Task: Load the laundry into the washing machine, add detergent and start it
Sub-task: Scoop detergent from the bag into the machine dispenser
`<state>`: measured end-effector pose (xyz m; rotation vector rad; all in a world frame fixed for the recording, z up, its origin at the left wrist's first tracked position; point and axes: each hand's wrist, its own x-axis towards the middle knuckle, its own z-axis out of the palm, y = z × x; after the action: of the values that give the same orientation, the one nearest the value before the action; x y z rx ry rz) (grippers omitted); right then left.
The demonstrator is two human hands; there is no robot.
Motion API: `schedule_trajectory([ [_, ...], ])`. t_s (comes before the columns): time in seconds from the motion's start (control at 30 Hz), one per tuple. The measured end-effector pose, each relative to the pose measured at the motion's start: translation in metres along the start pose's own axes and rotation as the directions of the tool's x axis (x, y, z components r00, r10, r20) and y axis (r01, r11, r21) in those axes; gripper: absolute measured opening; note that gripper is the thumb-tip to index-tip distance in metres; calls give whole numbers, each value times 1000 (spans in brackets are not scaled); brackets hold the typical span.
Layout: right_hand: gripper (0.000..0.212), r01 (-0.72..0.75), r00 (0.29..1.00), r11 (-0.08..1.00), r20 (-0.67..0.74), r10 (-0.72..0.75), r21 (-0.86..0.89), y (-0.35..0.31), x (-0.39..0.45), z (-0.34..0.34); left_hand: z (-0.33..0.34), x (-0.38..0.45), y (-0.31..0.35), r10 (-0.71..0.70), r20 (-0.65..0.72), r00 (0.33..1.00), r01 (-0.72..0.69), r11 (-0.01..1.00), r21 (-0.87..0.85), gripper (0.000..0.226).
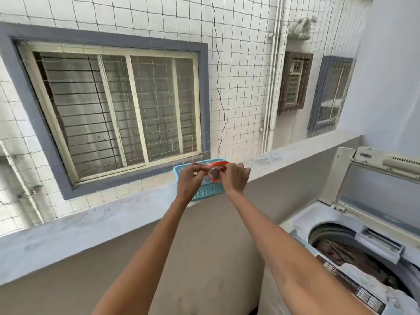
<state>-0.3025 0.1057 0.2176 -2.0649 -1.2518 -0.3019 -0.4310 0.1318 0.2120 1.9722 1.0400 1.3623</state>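
Note:
A blue perforated plastic basket (205,192) stands on the balcony ledge. Both my hands are raised in front of it. My left hand (189,180) and my right hand (234,177) pinch an orange-red packet (214,170) between them, just above the basket; its print is too blurred to read. At the lower right is the top-loading washing machine (302,222) with its lid (377,189) swung up. Dark brown and white laundry (350,254) lies in the drum.
The grey concrete ledge (113,214) runs from lower left to upper right, with safety netting (238,71) stretched above it. Beyond are a tiled wall, a barred window (118,110) and pipes. The machine's control panel (354,289) faces me at the lower right.

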Motion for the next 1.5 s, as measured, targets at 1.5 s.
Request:
schedule_trajectory([
  [1.5, 8, -609, 683, 153, 416, 601, 779, 68, -42, -128, 72, -55, 82, 44, -10, 999, -44, 999, 7, 42],
])
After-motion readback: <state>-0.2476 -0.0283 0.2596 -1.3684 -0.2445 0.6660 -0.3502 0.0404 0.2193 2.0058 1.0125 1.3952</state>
